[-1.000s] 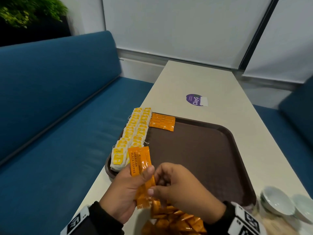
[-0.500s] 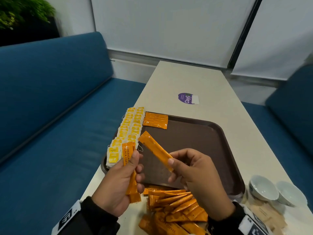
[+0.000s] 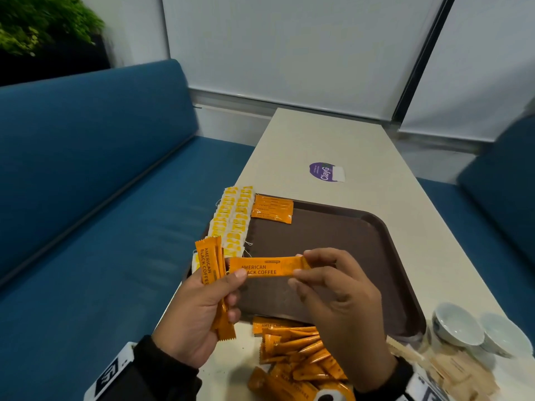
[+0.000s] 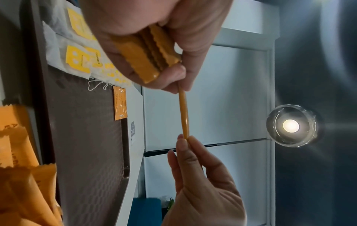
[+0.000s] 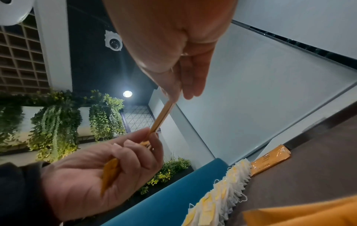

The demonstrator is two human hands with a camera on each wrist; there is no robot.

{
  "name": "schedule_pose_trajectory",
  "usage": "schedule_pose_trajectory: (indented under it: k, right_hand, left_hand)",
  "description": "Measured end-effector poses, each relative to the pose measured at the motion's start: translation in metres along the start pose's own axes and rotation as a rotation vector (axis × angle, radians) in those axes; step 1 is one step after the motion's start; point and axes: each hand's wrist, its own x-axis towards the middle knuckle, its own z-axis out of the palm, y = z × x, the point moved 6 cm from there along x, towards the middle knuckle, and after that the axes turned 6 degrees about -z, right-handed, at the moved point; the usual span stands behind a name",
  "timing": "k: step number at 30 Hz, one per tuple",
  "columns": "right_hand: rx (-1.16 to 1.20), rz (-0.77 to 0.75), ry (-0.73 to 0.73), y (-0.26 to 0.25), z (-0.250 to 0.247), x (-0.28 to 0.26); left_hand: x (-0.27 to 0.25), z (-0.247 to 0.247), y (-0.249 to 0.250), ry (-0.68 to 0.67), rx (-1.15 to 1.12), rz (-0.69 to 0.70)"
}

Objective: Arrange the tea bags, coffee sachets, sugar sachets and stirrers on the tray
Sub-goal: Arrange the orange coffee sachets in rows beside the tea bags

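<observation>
Cream table (image 3: pixel 362 157) runs away from viewer. Purple sticker (image 3: pixel 322 172) with white tab on its far part. Blue bench (image 3: pixel 86 175) along left, another blue seat (image 3: pixel 503 180) at right. Two white bowls (image 3: pixel 457 325) side by side at near right table edge. Green plant (image 3: pixel 43 21) upper left. White blinds (image 3: pixel 289 44) behind. Ceiling lamp (image 4: pixel 290 125) lit; dome camera (image 5: pixel 114 42) on ceiling.

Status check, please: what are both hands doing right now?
Left hand grips sachet bundle. Right hand pinches single coffee sachet, passing it left. Tray unobstructed.

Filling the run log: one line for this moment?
left hand: grips orange coffee sachets | right hand: pinches another sachet | brown plastic tray: mostly bare
</observation>
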Motion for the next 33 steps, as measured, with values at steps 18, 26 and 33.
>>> schedule_pose_trajectory:
  k: [18, 26, 33]
  right_hand:
    - [0.166, 0.848, -0.229, 0.150, 0.033, 0.084]
    - [0.119, 1.000, -0.337, 0.210, 0.080, 0.099]
    - [0.100, 1.046, -0.392, 0.224, 0.106, 0.101]
  left_hand:
    - [0.027, -0.023, -0.013, 0.119, -0.091, -0.212]
    - [0.041, -0.031, -0.019, 0.101, -0.102, -0.299]
    - [0.045, -0.036, -0.027, 0.126, -0.113, -0.338]
